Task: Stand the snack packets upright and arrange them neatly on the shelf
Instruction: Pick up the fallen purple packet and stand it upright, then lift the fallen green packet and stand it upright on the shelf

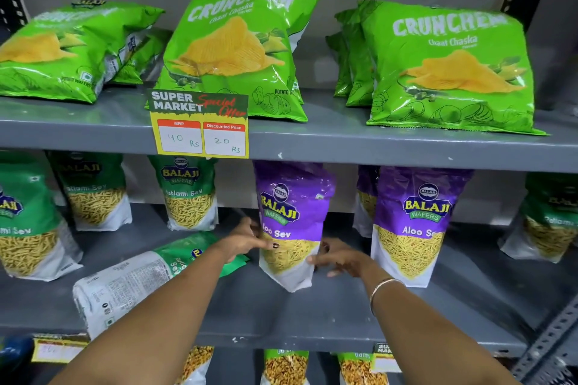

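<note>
Head view: upright purple Aloo Sev packet between left hand and right hand, both clasping its sides.

One view only, worn on the head, facing straight into the grey shelf from close range, tilted a little downward. Both forearms reach in from the bottom edge, and wide-angle bending curves the shelf boards toward the sides.
</note>
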